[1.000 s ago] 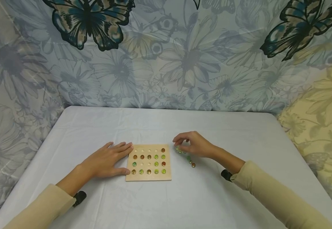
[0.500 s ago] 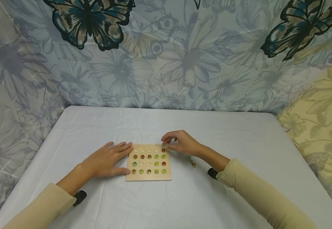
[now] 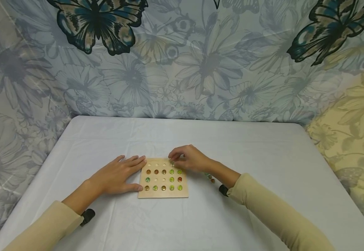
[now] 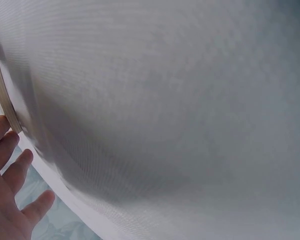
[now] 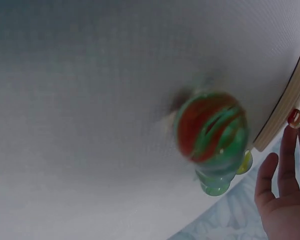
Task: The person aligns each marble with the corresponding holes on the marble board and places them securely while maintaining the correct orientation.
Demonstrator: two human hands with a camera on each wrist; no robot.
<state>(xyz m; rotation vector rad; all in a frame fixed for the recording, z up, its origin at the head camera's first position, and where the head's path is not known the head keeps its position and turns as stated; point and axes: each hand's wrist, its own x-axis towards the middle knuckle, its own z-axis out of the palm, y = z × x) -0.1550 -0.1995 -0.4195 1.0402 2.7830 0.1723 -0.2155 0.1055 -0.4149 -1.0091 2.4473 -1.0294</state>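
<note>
A light wooden board (image 3: pixel 160 194) with rows of round holes lies flat on the table. Brown, green and yellow-green glass marbles (image 3: pixel 171 179) fill many holes; several far-row and inner holes hold none. My left hand (image 3: pixel 117 176) rests with spread, straight fingers at the board's left edge; in the left wrist view its fingertips (image 4: pixel 12 140) touch the board's side. Over the far row, near the right end, my right hand (image 3: pixel 189 158) pinches a pale greenish marble (image 3: pixel 173 163) between thumb and fingers. My right hand partly covers the board's far right corner.
Several loose marbles (image 3: pixel 210 177) lie right of the board, partly behind my right wrist. Close up in the right wrist view is a red-and-green swirled marble (image 5: pixel 210 127). White cloth (image 3: pixel 106 223) covers the table; patterned fabric (image 3: pixel 185 69) hangs behind it.
My right hand has moved left from the loose marbles to the board's far row, carrying a marble. The left hand has stayed in place.
</note>
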